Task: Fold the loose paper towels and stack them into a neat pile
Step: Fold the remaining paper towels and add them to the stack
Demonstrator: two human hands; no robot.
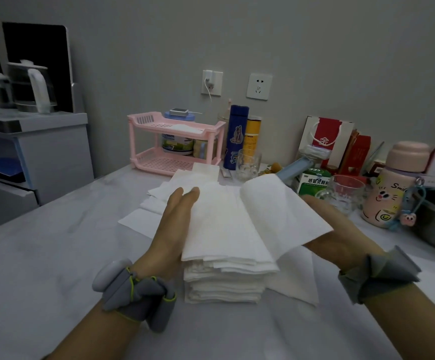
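Left hand (pixel 169 229), fingers straight and together, touches the white paper towel (pixel 226 224) atop the folded white towel stack (pixel 224 284), toward the tabletop's (pixel 55 255) front edge. Right hand (pixel 341 229) underlies the raised flap; its fingers are apparently hidden, so their state cannot be told.

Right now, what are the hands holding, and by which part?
The top paper towel: the right hand lifts its right half from beneath, fingers hidden; the left hand lies flat against its left edge.

The scene is dimly and evenly lit, with soft shadows cast. Straight lines are bent near the edges, and slight blur is seen throughout.
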